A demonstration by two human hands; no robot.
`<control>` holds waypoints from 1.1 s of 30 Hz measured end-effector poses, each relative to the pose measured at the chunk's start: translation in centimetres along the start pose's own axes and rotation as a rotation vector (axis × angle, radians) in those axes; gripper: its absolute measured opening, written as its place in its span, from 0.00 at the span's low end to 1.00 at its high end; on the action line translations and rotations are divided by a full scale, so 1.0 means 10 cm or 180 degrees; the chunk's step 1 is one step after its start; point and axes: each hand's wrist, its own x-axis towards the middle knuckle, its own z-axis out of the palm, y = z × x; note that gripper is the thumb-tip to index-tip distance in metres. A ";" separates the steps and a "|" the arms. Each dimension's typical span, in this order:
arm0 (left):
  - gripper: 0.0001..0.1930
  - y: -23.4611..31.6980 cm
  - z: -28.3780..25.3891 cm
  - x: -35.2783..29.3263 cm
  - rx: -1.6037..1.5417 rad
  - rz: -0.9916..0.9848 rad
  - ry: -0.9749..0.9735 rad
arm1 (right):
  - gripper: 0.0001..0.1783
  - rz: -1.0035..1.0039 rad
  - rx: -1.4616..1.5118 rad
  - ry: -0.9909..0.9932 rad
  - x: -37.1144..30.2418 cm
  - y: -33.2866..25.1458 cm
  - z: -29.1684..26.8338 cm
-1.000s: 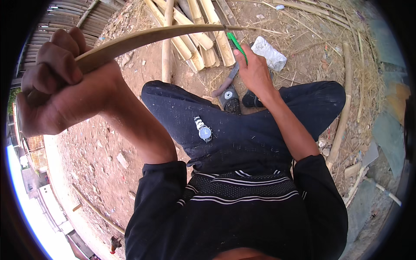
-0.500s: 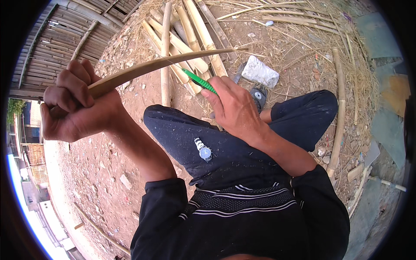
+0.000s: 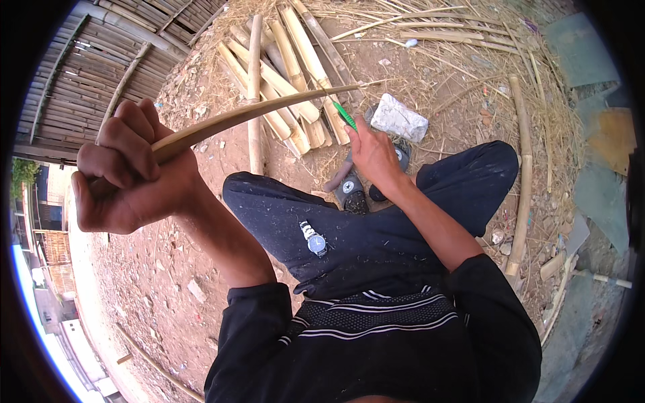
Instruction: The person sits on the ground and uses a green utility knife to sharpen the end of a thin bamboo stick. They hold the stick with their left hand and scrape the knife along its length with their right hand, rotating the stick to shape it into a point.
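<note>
My left hand (image 3: 131,171), raised at the left, is closed in a fist round one end of a long, slightly curved bamboo strip (image 3: 248,114). The strip slants up and right, tapering to a thin, frayed far end. In my right hand (image 3: 377,156), fingers wrapped round it, is a knife with a ribbed green handle (image 3: 346,117). Its thin blade points up and left against the strip's far part; whether the edge touches the bamboo I cannot tell.
A watch (image 3: 316,243) lies on my left thigh. Split bamboo pieces (image 3: 295,80) are heaped ahead, beside a white stone block (image 3: 400,118) near my feet. A bamboo pole (image 3: 523,174) lies at right, and a bamboo slat wall (image 3: 74,74) stands at far left.
My right hand with the knife has moved right and away along the strip toward its thin end. My left hand and the strip have shifted slightly down and right.
</note>
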 end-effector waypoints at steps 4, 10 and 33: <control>0.20 0.06 -0.12 0.02 0.0442 0.0041 0.0067 | 0.12 -0.0082 0.0090 -0.0224 -0.01 -0.26 -0.04; 0.18 -0.06 0.26 0.05 0.1153 0.0179 0.1253 | 0.14 0.0822 -0.0274 -0.0134 0.20 0.40 0.15; 0.14 -0.01 -0.17 0.04 0.1338 0.0449 0.0864 | 0.16 0.0201 -0.0098 -0.0106 0.21 0.09 0.13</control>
